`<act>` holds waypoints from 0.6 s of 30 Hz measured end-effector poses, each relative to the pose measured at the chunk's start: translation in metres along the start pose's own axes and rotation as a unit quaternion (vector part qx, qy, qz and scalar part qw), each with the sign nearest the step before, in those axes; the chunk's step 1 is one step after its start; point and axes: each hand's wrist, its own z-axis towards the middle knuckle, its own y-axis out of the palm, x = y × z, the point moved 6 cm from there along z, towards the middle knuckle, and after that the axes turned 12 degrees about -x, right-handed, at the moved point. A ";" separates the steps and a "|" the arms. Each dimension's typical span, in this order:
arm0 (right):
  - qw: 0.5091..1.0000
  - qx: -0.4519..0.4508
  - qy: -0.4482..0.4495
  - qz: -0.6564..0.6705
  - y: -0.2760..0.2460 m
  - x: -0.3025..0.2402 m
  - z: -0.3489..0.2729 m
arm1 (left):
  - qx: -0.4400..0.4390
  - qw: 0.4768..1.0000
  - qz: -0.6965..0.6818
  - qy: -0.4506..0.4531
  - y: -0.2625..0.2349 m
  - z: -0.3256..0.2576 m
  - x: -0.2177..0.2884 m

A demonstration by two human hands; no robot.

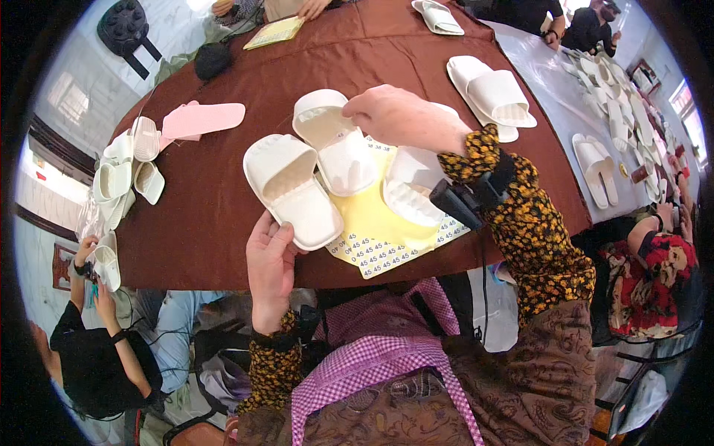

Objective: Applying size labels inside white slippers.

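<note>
A white slide slipper (pixel 294 189) lies tilted at the middle of the table, and my left hand (pixel 271 256) grips its heel, thumb on top. Beside it on the right is a second white slipper (pixel 346 160) with a small printed mark on its insole. My right hand (pixel 409 115) is closed at this slipper's strap edge; its thumb and fingertips are partly hidden. Under my right forearm sits another white slipper (pixel 413 193), partly covered. These slippers rest on or against yellow backing paper (pixel 357 215) and a white sheet of printed number stickers (pixel 394 256).
A brown cloth covers the table (pixel 216 223). White slippers (pixel 491 93) lie at the right, with one slipper (pixel 439 16) farther back. Pink sole-shaped pieces (pixel 204 120) and stacked slippers (pixel 115 178) are at the left. Other people work around; a slipper pile (pixel 617 104) covers the side table.
</note>
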 end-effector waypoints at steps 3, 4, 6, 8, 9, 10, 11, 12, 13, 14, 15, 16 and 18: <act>0.999 -0.004 0.033 -0.028 -0.008 0.001 -0.019 | 0.017 0.999 0.048 0.002 0.005 0.001 0.005; 0.999 -0.005 0.032 -0.026 -0.005 0.006 -0.023 | 0.034 0.996 0.087 0.006 0.005 0.001 0.007; 0.999 0.032 0.023 -0.033 -0.002 0.012 -0.030 | 0.042 0.981 0.190 0.030 0.000 -0.003 0.009; 0.999 0.037 0.026 -0.023 -0.004 0.015 -0.034 | 0.049 0.954 0.290 0.055 0.002 -0.005 0.014; 0.998 0.043 0.032 -0.014 -0.005 0.017 -0.035 | 0.086 0.845 0.513 0.122 0.013 -0.008 0.027; 0.999 0.041 0.033 -0.014 -0.006 0.020 -0.034 | 0.117 0.679 0.702 0.182 0.031 -0.012 0.036; 0.999 0.039 0.025 -0.016 -0.009 0.022 -0.031 | 0.095 0.710 0.668 0.204 0.041 -0.010 0.039; 0.999 0.037 0.015 -0.018 -0.010 0.023 -0.027 | 0.097 0.709 0.668 0.202 0.049 -0.008 0.042; 0.999 0.035 0.013 -0.017 -0.008 0.024 -0.026 | 0.027 0.688 0.700 0.189 0.064 -0.004 0.039; 0.999 0.042 0.002 -0.007 -0.004 0.025 -0.026 | -0.044 0.662 0.728 0.175 0.077 0.000 0.032; 0.999 0.048 -0.012 0.003 0.000 0.024 -0.023 | -0.065 0.674 0.720 0.151 0.082 0.003 0.026; 0.999 0.046 -0.018 0.002 0.003 0.023 -0.022 | -0.058 0.674 0.721 0.150 0.087 0.007 0.023; 0.999 -0.016 -0.010 -0.038 0.018 0.021 -0.026 | -0.108 0.627 0.756 0.154 0.101 0.012 0.011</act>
